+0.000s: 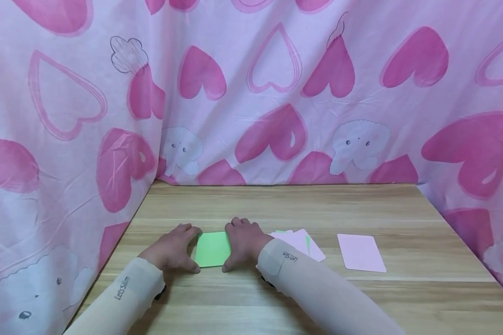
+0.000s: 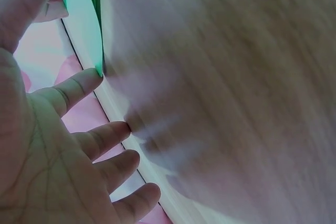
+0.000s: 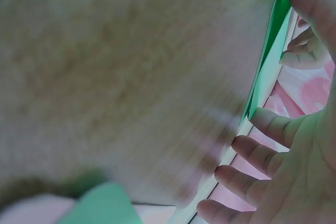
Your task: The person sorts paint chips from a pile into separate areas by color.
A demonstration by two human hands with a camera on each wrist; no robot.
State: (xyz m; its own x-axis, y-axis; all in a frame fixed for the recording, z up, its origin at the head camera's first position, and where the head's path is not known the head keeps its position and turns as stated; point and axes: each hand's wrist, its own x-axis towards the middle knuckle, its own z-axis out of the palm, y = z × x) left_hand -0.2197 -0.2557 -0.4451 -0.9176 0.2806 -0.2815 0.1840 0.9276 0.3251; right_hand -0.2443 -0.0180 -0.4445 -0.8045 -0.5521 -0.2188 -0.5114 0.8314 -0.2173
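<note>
A green card point(image 1: 213, 249) lies low over the wooden table between the two hands. My left hand point(image 1: 172, 249) holds its left side, thumb at the near corner and index finger at the far one. On the opposite side, my right hand point(image 1: 245, 242) grips it the same way. In the left wrist view, the index fingertip touches the card's corner point(image 2: 90, 30), while the other fingers are spread beside it. The right wrist view shows a darker and a lighter green layer point(image 3: 266, 69); whether these are separate cards I cannot tell.
Several pink and green cards point(image 1: 295, 242) lie overlapping beside the right forearm. Farther right, a single pink card point(image 1: 362, 252) lies flat on the wooden table point(image 1: 285, 202). A pink curtain with hearts point(image 1: 268, 139) hangs along the table's back and sides.
</note>
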